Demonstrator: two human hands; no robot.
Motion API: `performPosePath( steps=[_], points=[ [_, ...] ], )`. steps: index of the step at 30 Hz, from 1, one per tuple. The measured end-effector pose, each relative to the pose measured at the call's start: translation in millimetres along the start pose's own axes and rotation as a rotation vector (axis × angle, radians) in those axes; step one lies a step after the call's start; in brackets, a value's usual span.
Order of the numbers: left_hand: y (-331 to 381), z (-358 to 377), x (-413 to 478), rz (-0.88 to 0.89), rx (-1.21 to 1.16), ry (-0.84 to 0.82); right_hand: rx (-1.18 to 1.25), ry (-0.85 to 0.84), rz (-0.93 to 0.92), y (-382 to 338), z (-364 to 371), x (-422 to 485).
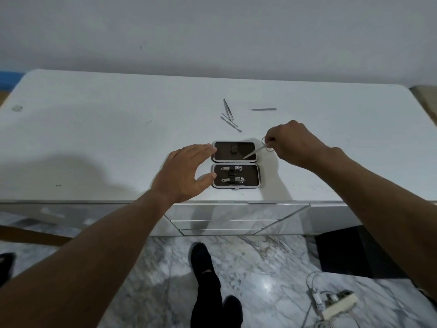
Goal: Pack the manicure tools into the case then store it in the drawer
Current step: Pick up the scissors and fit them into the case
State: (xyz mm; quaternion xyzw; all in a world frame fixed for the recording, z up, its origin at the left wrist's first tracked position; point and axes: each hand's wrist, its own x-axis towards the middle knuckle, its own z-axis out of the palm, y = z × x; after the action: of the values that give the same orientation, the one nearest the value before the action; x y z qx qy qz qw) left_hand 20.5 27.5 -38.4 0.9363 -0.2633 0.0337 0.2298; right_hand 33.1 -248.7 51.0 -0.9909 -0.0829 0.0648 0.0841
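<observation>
The manicure case [258, 175] lies open on the white worktop [94, 138] near its front edge, with its two dark-lined halves flat and one behind the other. The near half holds two nail clippers side by side under a black strap, one [231, 168] towards the hinge and the other [233, 179] towards the front. The far half shows only its own strap.

The left hand [182, 171] is spread open with straight fingers. Its fingertips [209, 147] touch the left edge of the far half and its thumb rests against the left edge of the near half; it grips nothing. The right hand [293, 144] pinches the small scissors [254, 152] by their finger loops, with the closed blades slanting down and left so that the tip hangs over the right part of the far half.

Behind the case, loose on the worktop, lie tweezers [228, 109], two thin metal tools [229, 123] that cross just below them, and a nail file [263, 109] apart to the right. Closed drawers [224, 216] sit under the worktop's front edge.
</observation>
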Motion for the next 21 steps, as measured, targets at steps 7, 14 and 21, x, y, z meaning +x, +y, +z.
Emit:
performPosePath(
  steps=[7,14,21],
  points=[
    [0.7,0.7,0.2,-0.002,-0.01,0.009,0.011,0.055,-0.087,4.5,3.0,-18.3],
    [-0.2,1.2,0.4,-0.004,-0.01,0.009,0.02,0.049,-0.138,3.2,8.2,-33.8],
    [-0.2,2.0,0.6,-0.008,-0.015,0.013,0.07,0.109,-0.22,2.0,15.9,-49.4]
  ],
)
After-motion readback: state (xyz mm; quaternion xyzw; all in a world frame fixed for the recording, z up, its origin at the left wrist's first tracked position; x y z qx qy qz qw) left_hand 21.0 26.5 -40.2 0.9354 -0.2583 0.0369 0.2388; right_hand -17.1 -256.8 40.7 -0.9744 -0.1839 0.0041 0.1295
